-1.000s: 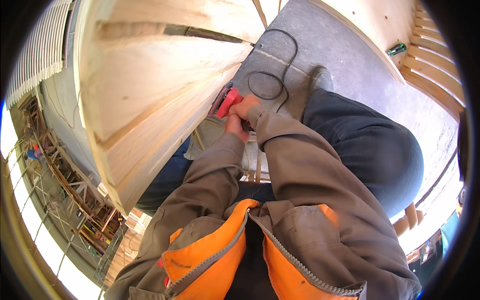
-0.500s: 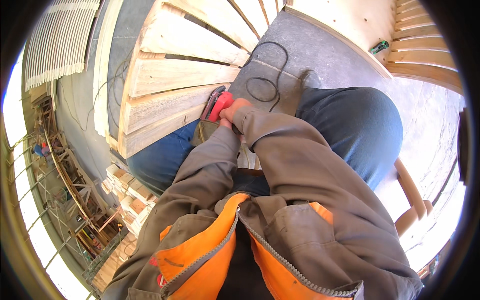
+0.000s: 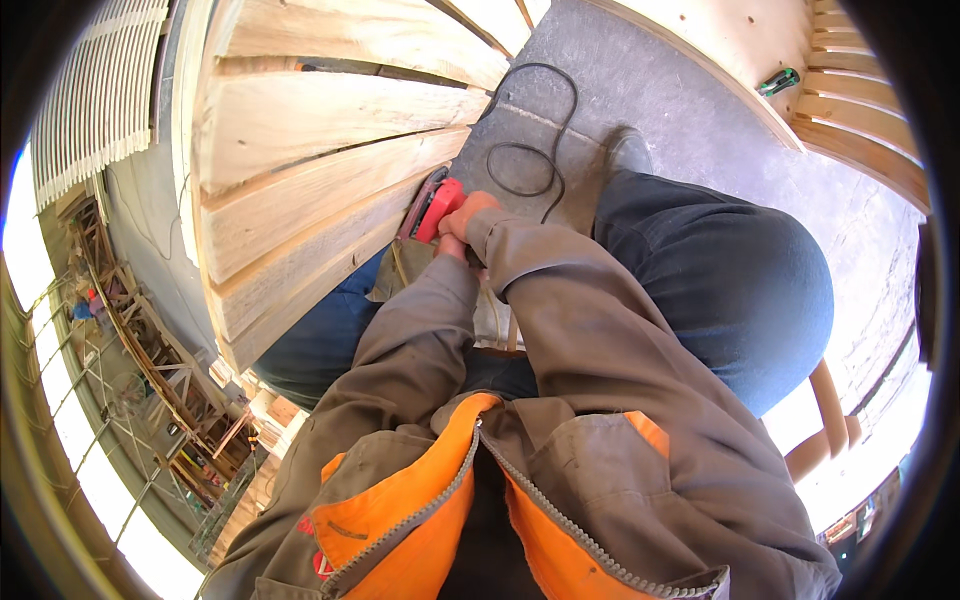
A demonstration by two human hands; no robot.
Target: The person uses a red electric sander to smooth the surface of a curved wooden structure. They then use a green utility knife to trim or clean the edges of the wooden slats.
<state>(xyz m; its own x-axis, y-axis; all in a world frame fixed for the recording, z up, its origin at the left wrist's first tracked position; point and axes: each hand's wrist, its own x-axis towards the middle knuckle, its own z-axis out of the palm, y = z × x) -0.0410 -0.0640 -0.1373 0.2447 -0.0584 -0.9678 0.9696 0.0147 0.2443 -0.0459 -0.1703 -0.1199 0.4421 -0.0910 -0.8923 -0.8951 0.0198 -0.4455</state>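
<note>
A red power sander (image 3: 438, 209) sits with its dark pad against the near right edge of a slatted wooden panel (image 3: 300, 185). My right hand (image 3: 474, 209) is wrapped round the sander's body from the right. Just below, my left hand (image 3: 453, 246) also grips it, its fingers partly hidden by the right hand and sleeve. The panel's pale boards fan out to the upper left, with dark gaps between some of them.
A black cable (image 3: 557, 150) loops on the grey floor (image 3: 590, 75) beyond my hands. At upper right a green-and-black hand tool (image 3: 779, 81) lies on another wooden piece (image 3: 725, 35). Wood blocks (image 3: 275, 410) are at lower left. My knees flank the work.
The slatted panel has shifted left and toward me, its near corner now lower. Sander and hands stay at almost the same place in view. My right knee appears slightly further right.
</note>
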